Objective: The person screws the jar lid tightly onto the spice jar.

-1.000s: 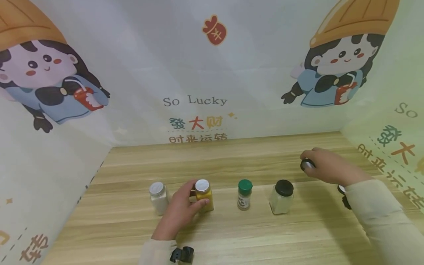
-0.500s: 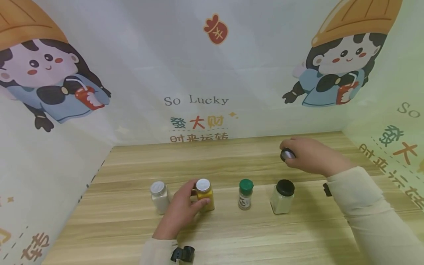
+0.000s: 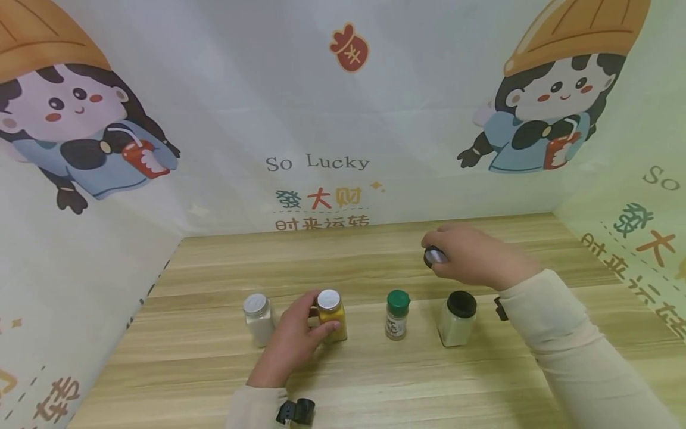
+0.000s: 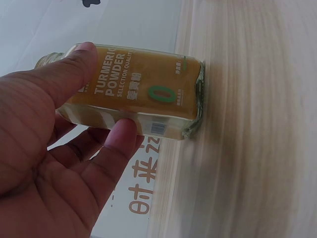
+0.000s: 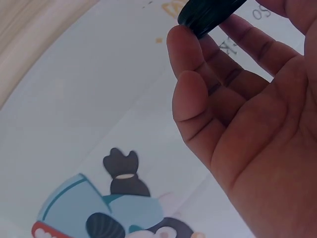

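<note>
My left hand (image 3: 292,330) grips a glass turmeric powder jar (image 4: 148,89), which stands upright on the wooden table. In the left wrist view the thumb lies over its label, and screw threads show at its neck. The jar (image 3: 337,325) has a pale round top in the head view. Behind the row of jars, my right hand (image 3: 471,253) holds a black lid (image 3: 435,257) above the table, tilted so its silvery face shows. In the right wrist view the fingertips pinch the edge of this dark lid (image 5: 210,15), partly cut off by the frame.
Left of my left hand stands a jar of white powder (image 3: 258,322) with a pale top. To the right are a small green-capped shaker (image 3: 396,316) and a black-lidded square jar (image 3: 455,325). A printed cloth wall (image 3: 230,137) rises behind the table (image 3: 375,381).
My right hand has moved left with the black lid, from the table's right side to behind the gap between shaker and black-lidded jar. My left hand keeps holding the turmeric jar in place.
</note>
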{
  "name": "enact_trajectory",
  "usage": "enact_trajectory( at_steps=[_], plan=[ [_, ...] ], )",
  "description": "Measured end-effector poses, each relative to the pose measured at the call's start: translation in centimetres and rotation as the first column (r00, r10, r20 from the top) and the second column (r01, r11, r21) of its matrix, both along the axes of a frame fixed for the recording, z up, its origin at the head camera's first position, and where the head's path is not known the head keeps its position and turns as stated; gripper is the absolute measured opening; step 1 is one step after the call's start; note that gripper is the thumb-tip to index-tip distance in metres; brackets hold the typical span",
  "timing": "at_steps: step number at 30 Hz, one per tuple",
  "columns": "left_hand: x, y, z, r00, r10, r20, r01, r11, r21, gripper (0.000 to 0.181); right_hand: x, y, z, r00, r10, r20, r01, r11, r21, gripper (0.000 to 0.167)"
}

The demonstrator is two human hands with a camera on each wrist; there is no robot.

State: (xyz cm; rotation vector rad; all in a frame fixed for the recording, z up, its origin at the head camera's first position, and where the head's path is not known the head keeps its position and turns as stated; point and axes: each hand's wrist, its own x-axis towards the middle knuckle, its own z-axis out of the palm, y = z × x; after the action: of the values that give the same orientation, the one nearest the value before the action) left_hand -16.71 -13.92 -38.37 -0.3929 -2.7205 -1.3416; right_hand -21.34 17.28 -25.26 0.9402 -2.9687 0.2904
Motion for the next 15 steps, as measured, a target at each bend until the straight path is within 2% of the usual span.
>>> enact_trajectory(
  at_steps=[6, 15],
  plan=[
    [0.1, -0.1, -0.1, 1.000, -0.002, -0.006, 0.002, 1.000, -0.011, 0.049, 0.4, -1.6, 0.0, 0.999, 0.042, 0.026, -0.041, 0.999, -0.011, 0.024],
    [0.0, 0.0, -0.1, 1.000, -0.010, -0.013, 0.010, 1.000, -0.010, 0.047, 0.7, -3.8, -0.1, 0.995, 0.095, -0.005, -0.095, 0.995, 0.012, 0.027]
  ],
)
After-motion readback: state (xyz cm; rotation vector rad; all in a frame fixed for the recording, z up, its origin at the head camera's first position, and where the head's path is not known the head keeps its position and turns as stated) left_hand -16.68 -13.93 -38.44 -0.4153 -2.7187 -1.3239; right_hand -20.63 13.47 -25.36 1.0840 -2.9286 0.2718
